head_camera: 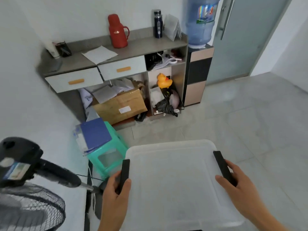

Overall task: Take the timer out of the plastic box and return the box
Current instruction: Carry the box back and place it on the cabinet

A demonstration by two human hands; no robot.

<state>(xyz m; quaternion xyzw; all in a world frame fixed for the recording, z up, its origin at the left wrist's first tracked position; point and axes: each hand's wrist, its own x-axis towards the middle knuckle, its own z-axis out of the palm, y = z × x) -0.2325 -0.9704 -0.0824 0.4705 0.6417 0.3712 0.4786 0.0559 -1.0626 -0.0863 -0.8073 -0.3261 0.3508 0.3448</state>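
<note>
A translucent white plastic box (pixel 175 180) with its lid on fills the lower middle of the head view, held above the tiled floor. Black latches sit on its two sides. My left hand (pixel 115 194) grips the left latch (pixel 125 172) and box edge. My right hand (pixel 240 185) grips the right latch (pixel 223 165) and edge. The lid is cloudy, so I cannot see what is inside; no timer is in view.
A grey cabinet (pixel 150 45) with two drawers stands ahead, bearing a red thermos (pixel 117 30) and papers. A cardboard box (pixel 120 105) and yellow duck (pixel 164 80) sit below. A green stool (pixel 108 155) with folders and a black fan (pixel 30 189) lie left; a water dispenser (pixel 198 64) stands right.
</note>
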